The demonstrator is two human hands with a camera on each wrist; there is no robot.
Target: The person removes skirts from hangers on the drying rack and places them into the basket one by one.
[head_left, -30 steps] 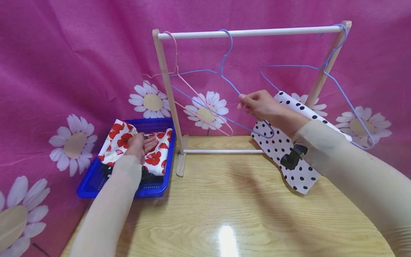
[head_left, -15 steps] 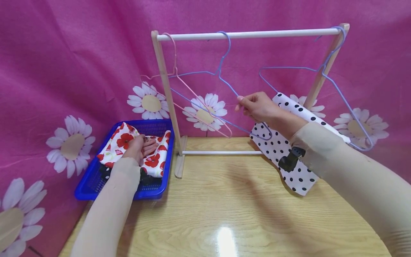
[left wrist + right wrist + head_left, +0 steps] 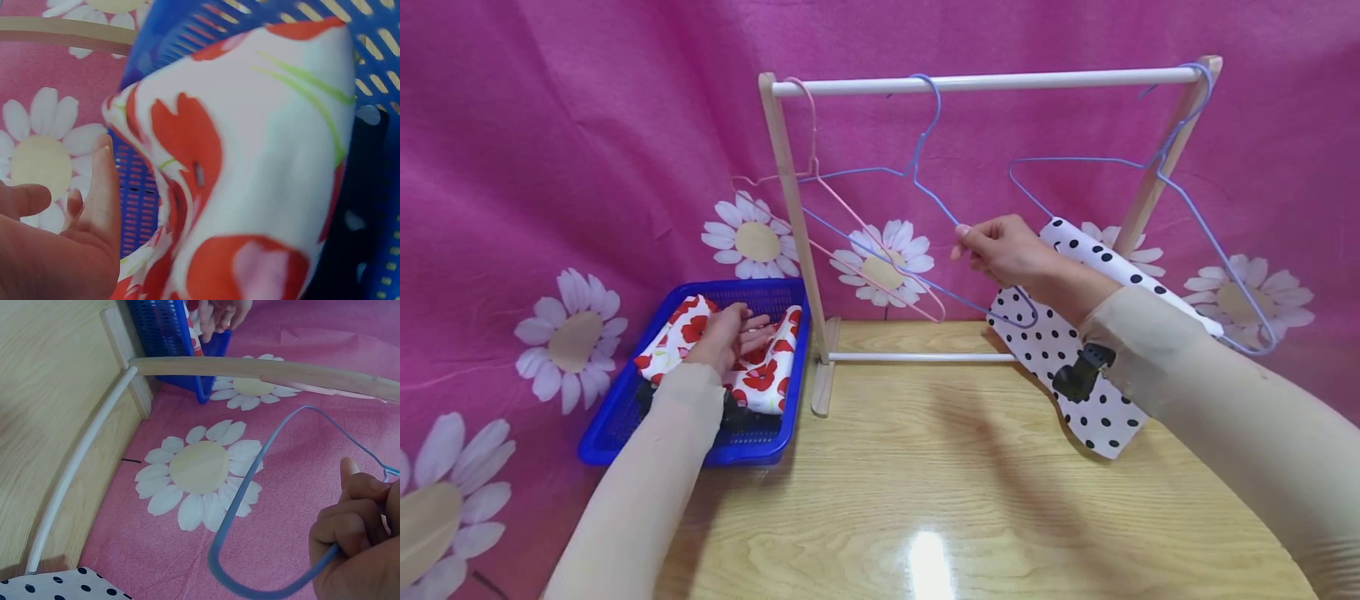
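- Between two and three o'clock in the head view, it's the right hand (image 3: 1011, 250), thumb and curled fingers grasping the sloping shoulder of a blue wire hanger (image 3: 916, 161)!
- That hanger is hooked over the round white rod (image 3: 1045, 81) up around twelve, its lower bar slanting down towards three.
- Across to nearly nine o'clock, the left hand (image 3: 726, 333): fingers extended, grip slack, above a white cloth printed with red flowers (image 3: 765, 379). The left wrist view puts its index fingertip right by the cloth's edge; whether they touch, I cannot tell.
- The flowered cloth lies bunched in a blue plastic basket with slotted walls (image 3: 752, 452), over at eight o'clock, with a dark, white-spotted fabric (image 3: 359, 187) tucked beneath it.
- Eleven o'clock now: a pink wire hanger (image 3: 815, 158) on the same rod, just beside the pale wooden post (image 3: 796, 212).
- And at three, a white cloth with black polka dots (image 3: 1093, 408) drapes over the lower bar of a second blue wire hanger (image 3: 1163, 158), the right forearm crossing in front.
- Down at six, light wood-grain tabletop (image 3: 880, 467); pink daisy-patterned backdrop (image 3: 647, 125) all round the top.
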